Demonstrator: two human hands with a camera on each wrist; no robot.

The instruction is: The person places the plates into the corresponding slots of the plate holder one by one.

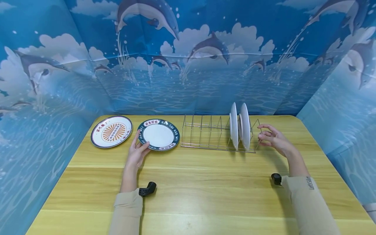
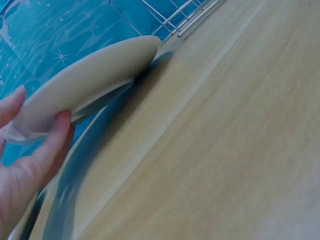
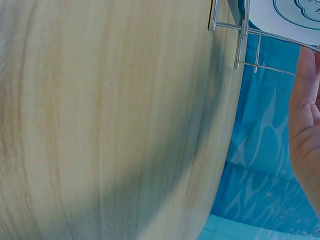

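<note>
My left hand (image 1: 136,154) grips the near-left rim of a white plate with a dark green lettered border (image 1: 158,134), thumb on top and fingers round the edge. In the left wrist view the plate (image 2: 95,80) is tilted, its pale underside showing and its shadow on the table below. To its right stands a wire plate rack (image 1: 205,146), with two white plates (image 1: 244,127) upright in its right-hand slots. My right hand (image 1: 274,140) holds the rack's right end wire between thumb and fingers. In the right wrist view its fingertips meet the wire beside a patterned plate face (image 3: 290,17).
Another plate, with an orange sunburst and dark rim (image 1: 111,132), lies at the table's back left. The wooden table (image 1: 205,189) ends at a blue dolphin-print curtain (image 1: 199,85) behind and at both sides. The rack's left and middle slots hold no plates.
</note>
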